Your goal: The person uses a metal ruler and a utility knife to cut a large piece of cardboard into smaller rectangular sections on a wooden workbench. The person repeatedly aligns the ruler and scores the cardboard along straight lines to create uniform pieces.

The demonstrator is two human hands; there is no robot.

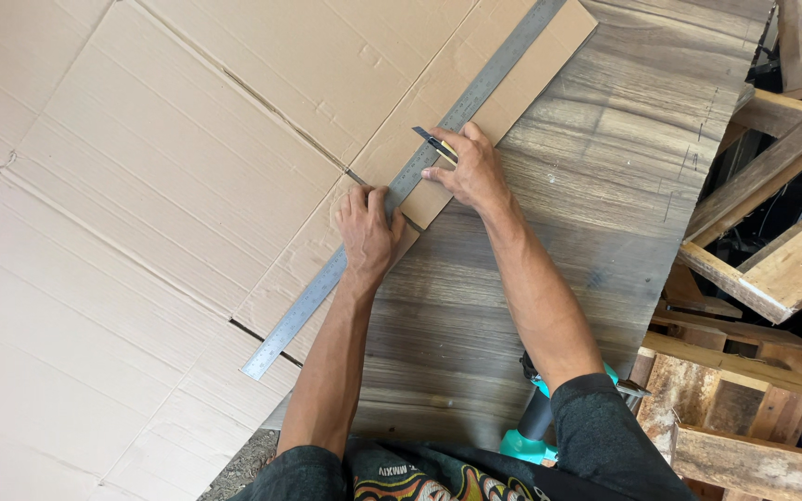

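Hands: left (367,232) flat on one steel ruler (401,186); right (469,170) grips one knife (434,143).

A large flattened brown corrugated cardboard box (141,186) is seen spread across the left and middle of the view, its creased panels and flaps opened out. No labels, signs or screens are shown.

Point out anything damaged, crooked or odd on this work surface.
The big cardboard sheet is worn: creased, with dark tears along its folds at the left edge and near the metal ruler. The left hand presses the ruler down; the right hand holds a small knife against it. Nothing spilled.
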